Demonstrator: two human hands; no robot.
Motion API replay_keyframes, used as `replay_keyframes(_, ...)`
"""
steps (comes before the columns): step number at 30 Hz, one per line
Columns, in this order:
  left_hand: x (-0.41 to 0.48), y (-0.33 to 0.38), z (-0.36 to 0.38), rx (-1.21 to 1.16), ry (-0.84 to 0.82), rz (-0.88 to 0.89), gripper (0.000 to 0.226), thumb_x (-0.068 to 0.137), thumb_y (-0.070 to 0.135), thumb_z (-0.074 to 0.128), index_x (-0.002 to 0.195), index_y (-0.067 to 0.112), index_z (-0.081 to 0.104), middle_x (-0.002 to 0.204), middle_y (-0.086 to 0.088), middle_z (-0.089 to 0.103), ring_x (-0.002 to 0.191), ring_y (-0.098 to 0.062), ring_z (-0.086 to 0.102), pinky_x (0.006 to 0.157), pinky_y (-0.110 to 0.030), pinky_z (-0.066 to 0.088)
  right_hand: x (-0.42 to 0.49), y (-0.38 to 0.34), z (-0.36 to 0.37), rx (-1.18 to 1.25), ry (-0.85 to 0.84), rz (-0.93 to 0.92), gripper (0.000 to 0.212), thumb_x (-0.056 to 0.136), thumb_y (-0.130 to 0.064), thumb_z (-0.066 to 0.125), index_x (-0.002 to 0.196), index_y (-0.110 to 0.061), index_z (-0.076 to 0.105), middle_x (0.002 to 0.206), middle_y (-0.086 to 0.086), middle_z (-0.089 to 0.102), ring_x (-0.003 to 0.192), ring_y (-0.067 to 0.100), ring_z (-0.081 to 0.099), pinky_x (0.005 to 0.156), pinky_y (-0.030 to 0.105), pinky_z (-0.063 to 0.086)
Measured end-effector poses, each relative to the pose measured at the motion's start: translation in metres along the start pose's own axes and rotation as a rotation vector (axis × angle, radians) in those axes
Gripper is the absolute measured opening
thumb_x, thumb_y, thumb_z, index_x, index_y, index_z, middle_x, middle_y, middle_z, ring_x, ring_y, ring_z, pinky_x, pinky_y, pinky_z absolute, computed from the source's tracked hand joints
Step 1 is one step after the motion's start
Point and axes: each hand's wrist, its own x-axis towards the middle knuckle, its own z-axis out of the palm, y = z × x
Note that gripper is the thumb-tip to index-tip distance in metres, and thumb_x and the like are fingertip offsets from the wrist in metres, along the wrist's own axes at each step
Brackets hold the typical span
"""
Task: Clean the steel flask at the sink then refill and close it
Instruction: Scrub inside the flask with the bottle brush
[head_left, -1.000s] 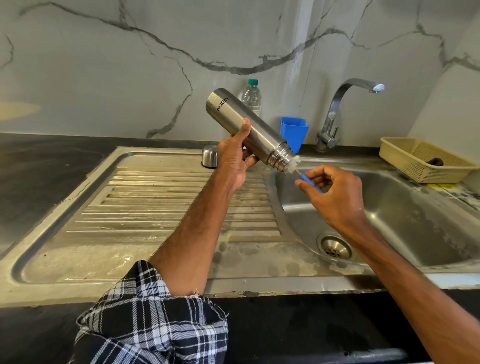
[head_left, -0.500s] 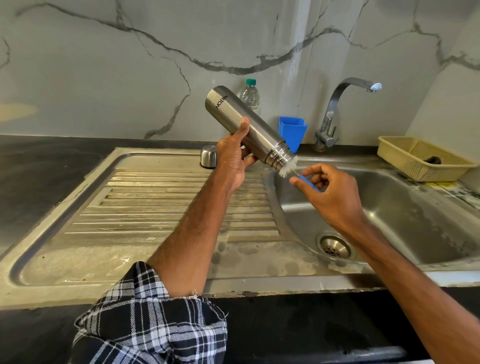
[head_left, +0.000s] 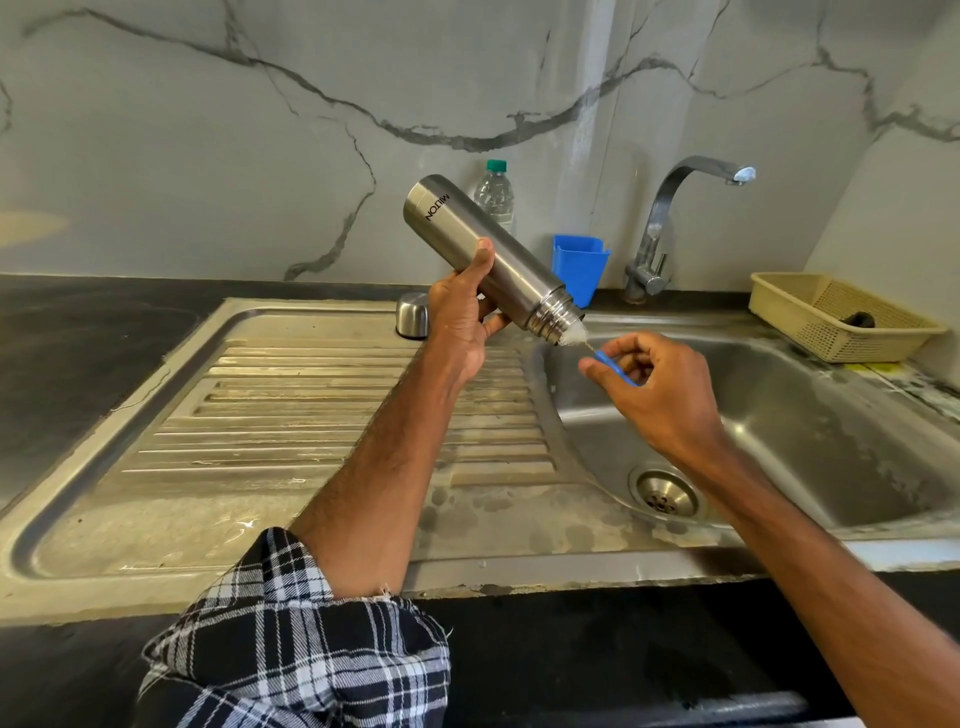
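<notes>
moved: brush (head_left: 614, 366) drawn back, bristles now at flask (head_left: 488, 249) mouth | left hand (head_left: 460, 325) wraps flask, tilted mouth-down over sink (head_left: 831, 415) left rim | right hand (head_left: 657, 387) seemingly pinches brush handle, mostly hidden | we push full depth, twisting, flask held steady

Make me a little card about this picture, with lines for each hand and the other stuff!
Left hand: grips the steel flask, tilted, mouth down toward the sink
Right hand: pinches the blue brush, bristles at the flask's mouth
Cap: off, standing on the drainboard
Tap: no water visibly running
Also there: plastic bottle, blue cup, basket
</notes>
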Motion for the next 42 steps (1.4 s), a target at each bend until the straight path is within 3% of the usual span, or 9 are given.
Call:
replay_keyframes(3, 0.000, -0.001, -0.001, -0.020, -0.002, -0.006, 0.023, 0.095, 0.024, 0.070, 0.110, 0.013, 0.059, 0.123, -0.017, 0.069, 0.112, -0.031, 0.068, 0.091, -0.049, 0.059, 0.000, 0.000, -0.001, -0.031, 0.016, -0.053, 0.010, 0.090, -0.026, 0.074, 0.087, -0.016, 0.074, 0.067, -0.010, 0.068, 0.059, -0.001, 0.062, 0.056, 0.010, 0.046)
replay_keyframes(7, -0.003, -0.001, 0.004, 0.013, -0.040, -0.018, 0.020, 0.097, 0.026, 0.068, 0.110, 0.013, 0.059, 0.120, -0.015, 0.068, 0.108, -0.028, 0.069, 0.083, -0.042, 0.060, 0.000, -0.002, -0.001, 0.157, -0.187, 0.111, 0.041, 0.103, -0.037, 0.050, 0.081, -0.012, 0.073, 0.048, -0.006, 0.056, 0.043, 0.007, 0.047, 0.046, 0.019, 0.039)
replay_keyframes(11, 0.001, 0.004, -0.001, 0.003, -0.010, 0.010, 0.031, 0.095, 0.025, 0.070, 0.119, 0.009, 0.059, 0.121, -0.016, 0.069, 0.113, -0.031, 0.068, 0.092, -0.049, 0.058, 0.007, 0.006, -0.007, 0.220, -0.251, 0.153, 0.042, 0.102, -0.042, 0.050, 0.087, -0.014, 0.077, 0.052, -0.004, 0.054, 0.047, 0.009, 0.042, 0.047, 0.023, 0.035)
replay_keyframes(16, 0.001, 0.006, -0.006, -0.101, 0.037, 0.015, 0.028, 0.096, 0.022, 0.068, 0.118, 0.012, 0.055, 0.118, -0.016, 0.069, 0.117, -0.032, 0.066, 0.098, -0.053, 0.055, 0.017, 0.016, -0.018, 0.088, -0.106, -0.027, 0.029, 0.098, -0.031, 0.062, 0.074, -0.019, 0.075, 0.083, -0.012, 0.075, 0.079, 0.010, 0.071, 0.077, 0.034, 0.054)
replay_keyframes(20, -0.007, -0.004, 0.005, -0.031, -0.001, -0.011, 0.023, 0.095, 0.023, 0.069, 0.113, 0.012, 0.058, 0.115, -0.015, 0.070, 0.111, -0.030, 0.069, 0.086, -0.046, 0.060, 0.011, 0.006, 0.001, -0.062, -0.069, -0.161, 0.019, 0.096, -0.024, 0.067, 0.078, -0.024, 0.075, 0.067, -0.012, 0.067, 0.057, 0.003, 0.056, 0.056, 0.014, 0.037)
replay_keyframes(24, -0.003, 0.003, 0.005, -0.051, -0.002, 0.037, 0.027, 0.095, 0.022, 0.070, 0.117, 0.011, 0.059, 0.117, -0.016, 0.071, 0.110, -0.030, 0.070, 0.082, -0.045, 0.061, 0.015, 0.019, -0.021, -0.197, 0.053, -0.191, 0.016, 0.091, -0.022, 0.072, 0.105, -0.017, 0.078, 0.089, -0.001, 0.076, 0.068, 0.002, 0.057, 0.063, 0.014, 0.040)
replay_keyframes(29, -0.011, -0.010, 0.012, -0.010, -0.006, -0.012, 0.050, 0.093, 0.022, 0.071, 0.135, 0.004, 0.052, 0.121, -0.018, 0.070, 0.114, -0.032, 0.068, 0.085, -0.048, 0.062, 0.018, 0.017, -0.010, -0.231, 0.238, -0.203, 0.020, 0.087, -0.020, 0.077, 0.107, -0.014, 0.078, 0.094, 0.003, 0.076, 0.087, 0.023, 0.061, 0.076, 0.044, 0.053)
replay_keyframes(34, -0.007, -0.006, 0.010, -0.038, 0.009, 0.002, 0.052, 0.091, 0.018, 0.073, 0.136, 0.006, 0.050, 0.123, -0.018, 0.069, 0.113, -0.033, 0.068, 0.081, -0.048, 0.062, 0.022, 0.034, -0.034, -0.222, 0.272, -0.230, 0.026, 0.084, -0.021, 0.080, 0.109, -0.015, 0.078, 0.099, 0.000, 0.077, 0.091, 0.019, 0.061, 0.080, 0.036, 0.051)
replay_keyframes(42, -0.008, -0.014, 0.016, -0.037, 0.007, -0.044, 0.060, 0.087, 0.020, 0.077, 0.138, 0.006, 0.047, 0.126, -0.020, 0.067, 0.112, -0.035, 0.069, 0.076, -0.049, 0.063, 0.027, 0.037, -0.029, -0.270, 0.364, -0.333, 0.026, 0.081, -0.023, 0.083, 0.107, -0.021, 0.079, 0.094, -0.005, 0.076, 0.087, 0.021, 0.064, 0.081, 0.052, 0.048)
